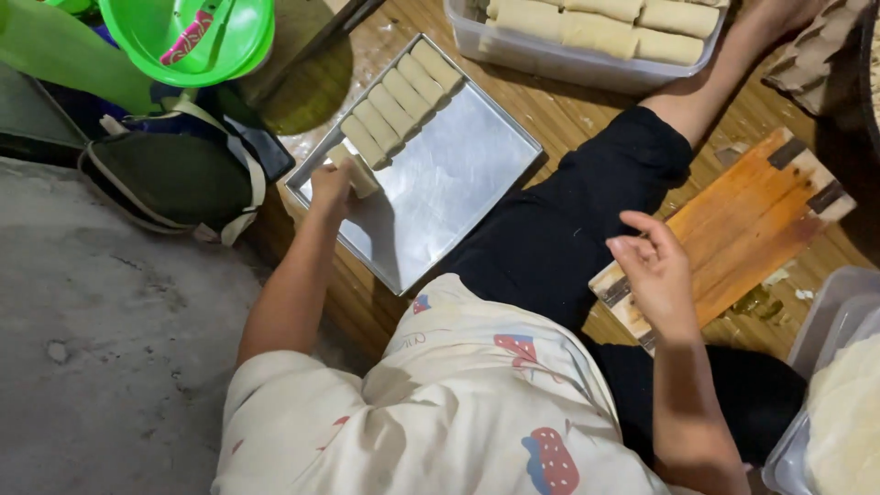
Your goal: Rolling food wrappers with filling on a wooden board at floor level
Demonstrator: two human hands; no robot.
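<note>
The left hand closes its fingers around a pale, cream-coloured rolled pastry wrap, holding it at the near end of a row of matching pale rolls that lies along one edge of a shallow rectangular metal tray. The roll in the hand sits just beside the last roll of the row, over the tray's corner; whether it touches the tray's floor cannot be told. The left arm stretches forward and away from the body, elbow nearly straight, wrist turned down.

The right hand is empty and loosely open, fingers slightly curled and spread, palm turned inward, hovering above the near end of a worn rectangular wooden board that lies on the woven mat floor. The right forearm rises from the lower edge, bent at the elbow. The two hands are well apart, with the person's black-clad leg between them.

Beyond the tray stands a clear plastic container filled with more pale rolls. Beyond the left hand sits a green plastic bowl, and just beside that hand lies a dark bag with light straps.
</note>
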